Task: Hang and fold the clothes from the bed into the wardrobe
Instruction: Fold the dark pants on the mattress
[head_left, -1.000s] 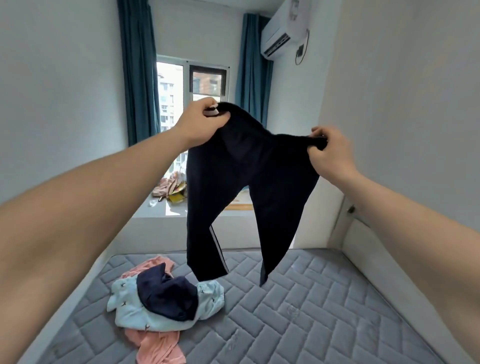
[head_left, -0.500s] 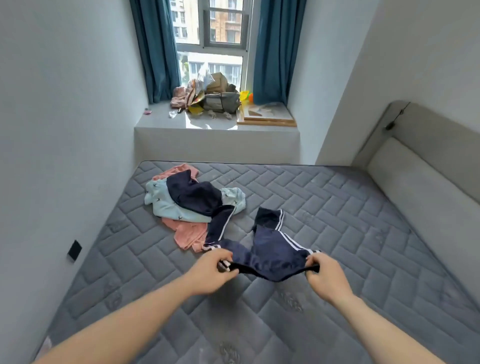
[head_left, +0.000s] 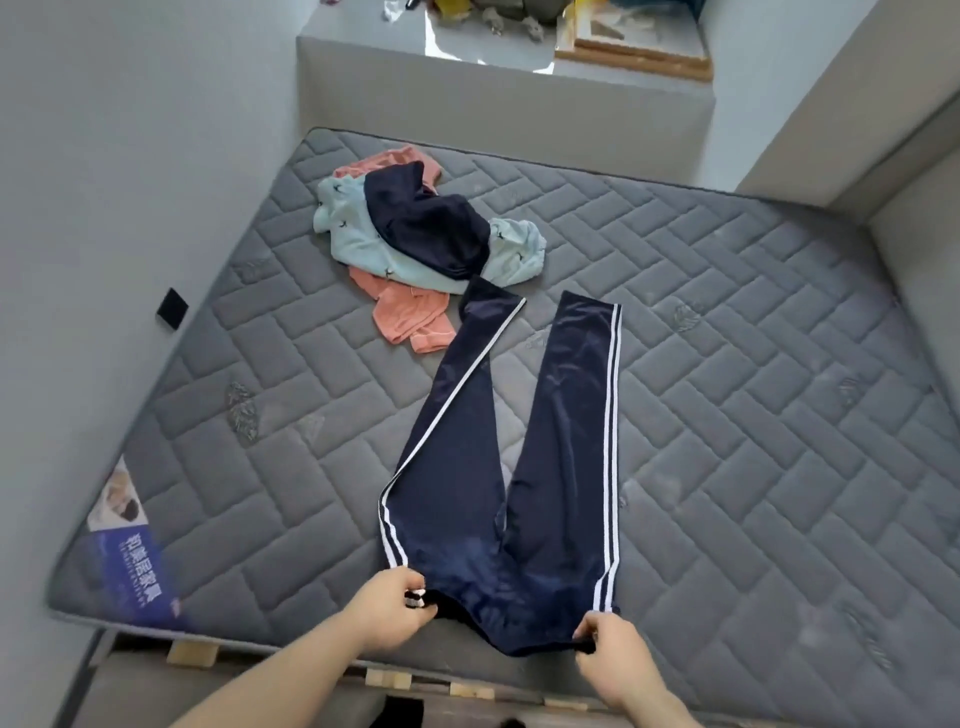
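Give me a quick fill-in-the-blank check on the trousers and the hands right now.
1. The navy trousers lie spread flat on the grey ____.
2. Both hands, left hand and right hand, pinch the trousers at the ____ end.
3. The stripes down the trouser legs are ____.
4. The heap of clothes lies beyond the trouser cuffs, towards the ____ wall.

Missing words: mattress; waistband; white; left

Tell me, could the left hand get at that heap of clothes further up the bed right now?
Probably not at once: the left hand is pinching the trousers' waistband. Nothing stands between it and the heap, though it lies well up the mattress.
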